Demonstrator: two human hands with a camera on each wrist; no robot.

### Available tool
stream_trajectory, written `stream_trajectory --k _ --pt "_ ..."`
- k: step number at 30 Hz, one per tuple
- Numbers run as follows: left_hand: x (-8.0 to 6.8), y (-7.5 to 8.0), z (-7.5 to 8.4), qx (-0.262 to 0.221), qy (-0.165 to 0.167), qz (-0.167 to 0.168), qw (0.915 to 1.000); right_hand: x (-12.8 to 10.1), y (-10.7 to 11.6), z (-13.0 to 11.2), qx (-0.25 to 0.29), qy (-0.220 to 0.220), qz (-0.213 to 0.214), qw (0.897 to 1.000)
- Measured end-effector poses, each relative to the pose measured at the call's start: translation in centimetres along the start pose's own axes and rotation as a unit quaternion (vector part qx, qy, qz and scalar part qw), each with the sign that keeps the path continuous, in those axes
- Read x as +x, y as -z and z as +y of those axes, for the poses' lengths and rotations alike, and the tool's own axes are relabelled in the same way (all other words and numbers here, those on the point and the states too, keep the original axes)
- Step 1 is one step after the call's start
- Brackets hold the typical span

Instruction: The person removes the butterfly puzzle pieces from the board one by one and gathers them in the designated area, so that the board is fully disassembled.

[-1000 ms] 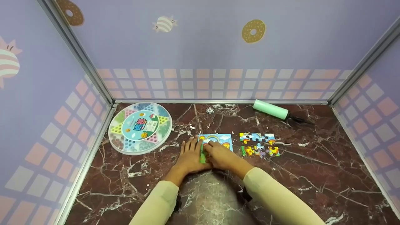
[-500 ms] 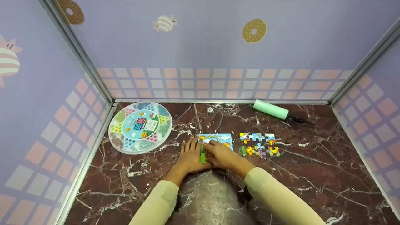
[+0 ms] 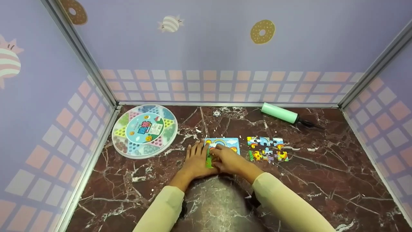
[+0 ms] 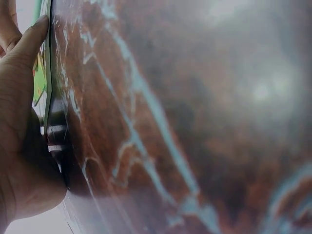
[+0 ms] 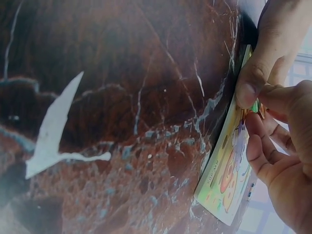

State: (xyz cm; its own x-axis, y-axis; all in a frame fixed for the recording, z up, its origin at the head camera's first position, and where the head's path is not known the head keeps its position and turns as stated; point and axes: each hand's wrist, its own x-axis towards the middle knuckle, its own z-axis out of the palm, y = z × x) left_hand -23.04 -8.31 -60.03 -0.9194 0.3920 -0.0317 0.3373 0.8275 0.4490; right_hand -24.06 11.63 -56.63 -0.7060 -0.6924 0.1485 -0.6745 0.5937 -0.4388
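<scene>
puzzle board (image 3: 225,143) under curled fingers (image 5: 263,156)

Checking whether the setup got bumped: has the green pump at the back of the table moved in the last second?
No. The green pump still lies by the back wall, in the same place relative to the assembled puzzle pieces in front of it.

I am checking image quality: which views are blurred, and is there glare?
Head view: sharp, evenly lit, faint sheen on the marble table. Left wrist view: the marble is blurred, with a pale glare patch; only the left hand is fairly clear. Right wrist view: soft focus, puzzle board recognisable.
</scene>
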Motion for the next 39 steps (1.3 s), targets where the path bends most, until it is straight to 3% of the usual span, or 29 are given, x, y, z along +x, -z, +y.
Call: stream_trajectory --k 22,34,39 --pt "-0.2 0.3 0.3 0.021 0.012 -0.017 0.9996 0.0 0.0 0.4 0.071 -0.027 -0.012 0.997" --pt "-0.1 0.2 0.2 0.011 0.010 -0.009 0.9998 0.3 0.3 0.3 0.036 0.004 -0.023 0.999" --pt "-0.2 0.4 0.3 0.004 0.010 -0.016 0.9998 0.4 -0.4 1.4 -0.004 0.028 -0.014 0.999"
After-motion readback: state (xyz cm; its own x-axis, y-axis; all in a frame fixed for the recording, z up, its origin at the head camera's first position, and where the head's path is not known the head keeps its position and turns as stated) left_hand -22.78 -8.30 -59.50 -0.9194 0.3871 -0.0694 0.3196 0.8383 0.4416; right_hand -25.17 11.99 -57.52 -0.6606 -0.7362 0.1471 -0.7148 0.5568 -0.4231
